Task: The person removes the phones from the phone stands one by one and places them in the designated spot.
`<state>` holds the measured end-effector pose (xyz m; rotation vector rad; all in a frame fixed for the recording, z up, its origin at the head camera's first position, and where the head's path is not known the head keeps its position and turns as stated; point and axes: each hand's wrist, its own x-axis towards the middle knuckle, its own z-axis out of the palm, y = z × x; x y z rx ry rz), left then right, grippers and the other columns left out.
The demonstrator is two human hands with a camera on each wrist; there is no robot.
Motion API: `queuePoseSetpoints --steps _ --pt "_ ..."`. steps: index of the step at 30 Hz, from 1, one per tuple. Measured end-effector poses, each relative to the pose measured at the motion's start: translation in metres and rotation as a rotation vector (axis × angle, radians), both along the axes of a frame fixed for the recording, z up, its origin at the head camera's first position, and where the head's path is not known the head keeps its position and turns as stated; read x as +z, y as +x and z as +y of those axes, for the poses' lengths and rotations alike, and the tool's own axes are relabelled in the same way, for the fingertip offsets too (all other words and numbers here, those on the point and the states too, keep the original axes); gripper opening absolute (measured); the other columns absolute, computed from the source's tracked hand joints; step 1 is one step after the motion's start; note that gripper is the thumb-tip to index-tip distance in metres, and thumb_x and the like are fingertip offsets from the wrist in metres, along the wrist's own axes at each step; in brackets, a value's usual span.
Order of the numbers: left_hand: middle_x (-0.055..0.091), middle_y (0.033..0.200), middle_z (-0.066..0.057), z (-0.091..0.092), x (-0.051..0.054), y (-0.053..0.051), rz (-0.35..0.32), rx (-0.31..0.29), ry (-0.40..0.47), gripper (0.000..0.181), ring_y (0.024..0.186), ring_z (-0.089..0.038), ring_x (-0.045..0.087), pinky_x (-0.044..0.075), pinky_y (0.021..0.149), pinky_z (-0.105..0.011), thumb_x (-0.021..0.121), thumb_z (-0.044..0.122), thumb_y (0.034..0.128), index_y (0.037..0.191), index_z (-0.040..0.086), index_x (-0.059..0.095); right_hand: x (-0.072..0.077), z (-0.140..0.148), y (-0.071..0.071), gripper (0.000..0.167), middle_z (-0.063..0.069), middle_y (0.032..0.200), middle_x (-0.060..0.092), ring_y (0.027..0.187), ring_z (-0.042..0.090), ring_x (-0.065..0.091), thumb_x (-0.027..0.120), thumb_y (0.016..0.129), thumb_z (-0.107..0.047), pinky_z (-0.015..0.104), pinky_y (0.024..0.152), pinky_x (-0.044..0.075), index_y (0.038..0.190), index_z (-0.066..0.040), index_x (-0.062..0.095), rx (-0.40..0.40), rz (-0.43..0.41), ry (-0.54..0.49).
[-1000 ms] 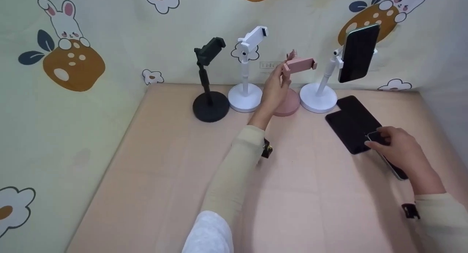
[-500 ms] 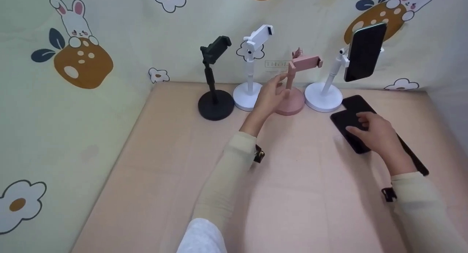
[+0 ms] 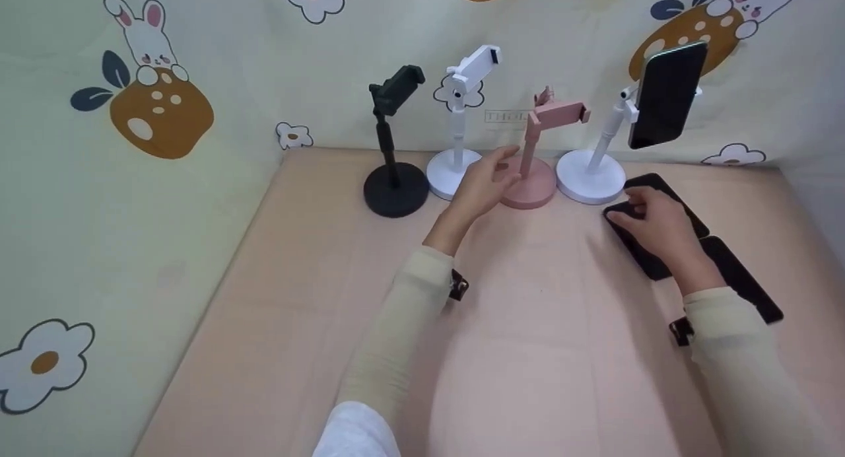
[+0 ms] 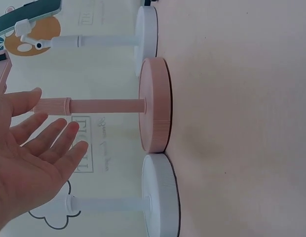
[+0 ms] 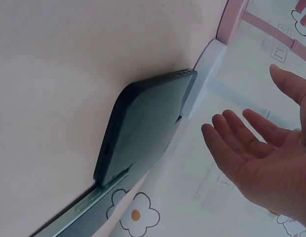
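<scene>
Beside the pink phone stand is my left hand, its fingers loosely extended near the post. In the left wrist view the thumb of this hand overlaps the collar of the pink stand; contact cannot be told. Over the front dark phone hovers my right hand, partly covering it. The right wrist view shows that hand with relaxed fingers and nothing in them, apart from the phone. Two more dark phones lie there, one behind and one at the right.
A black stand and a white stand with unfilled clamps stand left of the pink one. At the right, another white stand carries an upright phone. A patterned wall covering rises behind the table.
My left hand has come down off the pink stand's clamp. My right hand has let go of a phone, left lying at the right, and moved up and left over the front phone.
</scene>
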<state>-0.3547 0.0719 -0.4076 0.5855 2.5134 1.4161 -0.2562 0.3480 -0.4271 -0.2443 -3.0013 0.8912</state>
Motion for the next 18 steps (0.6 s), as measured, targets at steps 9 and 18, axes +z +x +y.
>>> queuePoseSetpoints --steps 9,18 --pt "0.052 0.15 0.006 -0.012 0.0 0.01 -0.009 -0.028 -0.006 0.046 0.137 -0.014 0.051 0.048 0.109 -0.029 0.06 0.023 0.1007 0.146 0.026 0.05 -0.011 -0.014 -0.021 0.06 0.032 0.141 0.047 0.128 0.046 0.049 0.064 0.096 -0.024 0.06 0.105 0.044 0.144 0.005 0.043 -0.031 0.104 -0.067" --pt "0.058 0.143 0.003 -0.025 0.001 0.02 0.001 -0.048 -0.035 0.041 0.129 -0.015 0.056 0.05 0.105 -0.027 0.059 0.02 0.1011 0.142 0.027 0.056 -0.011 -0.022 -0.041 0.064 0.028 0.15 0.041 0.135 0.046 0.045 0.063 0.098 -0.029 0.057 0.11 0.043 0.147 0.003 0.038 -0.079 0.125 -0.158"
